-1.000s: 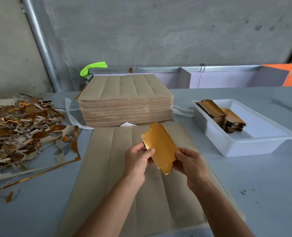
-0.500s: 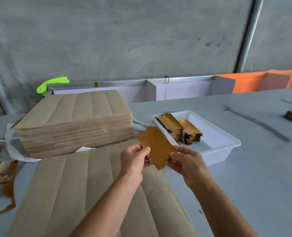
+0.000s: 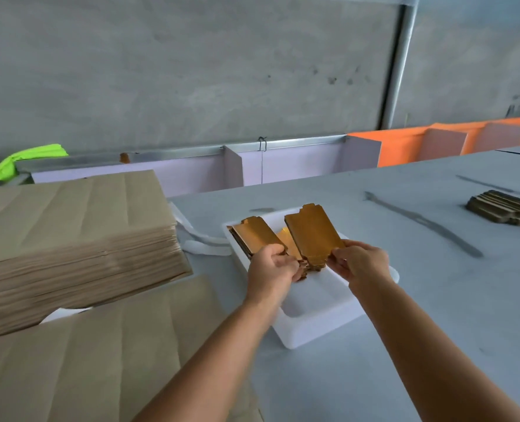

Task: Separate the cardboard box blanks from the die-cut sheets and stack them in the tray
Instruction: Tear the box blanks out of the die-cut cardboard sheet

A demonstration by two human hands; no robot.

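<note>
Between the fingertips of both hands, over the white tray [image 3: 313, 327], sits a gold box blank [image 3: 312, 236], tilted up w/ its tabbed end pointing away from the person. Right hand [image 3: 359, 263] pinches the near right corner, thumb on top; left hand [image 3: 270, 269] is curled at the near left edge, fingers look closed on the blank's lower end, though the exact contact is partly hidden behind the knuckles.

Handling, as a judgement: thin card, v. light, stiff enough to hold its shape when held at one end only. Foil face prob. a bit slick, and tabs could crease if squeezed, so best grip is a flat pinch on the plain side edges near the end, not on the tabs. No force needed; a light hold should do.

Just beyond the left fingers, a stack of blanks [image 3: 254, 236] lies in the tray; a 2nd pile sits under the held blank, mostly hidden. Left of the left hand, well apart: tall stack of die-cut sheets [image 3: 69, 233], w/ a loose sheet [image 3: 100, 345] nearer the person. Far right of the right hand: another small pile [image 3: 505, 208] on the grey table [image 3: 435, 300]
</note>
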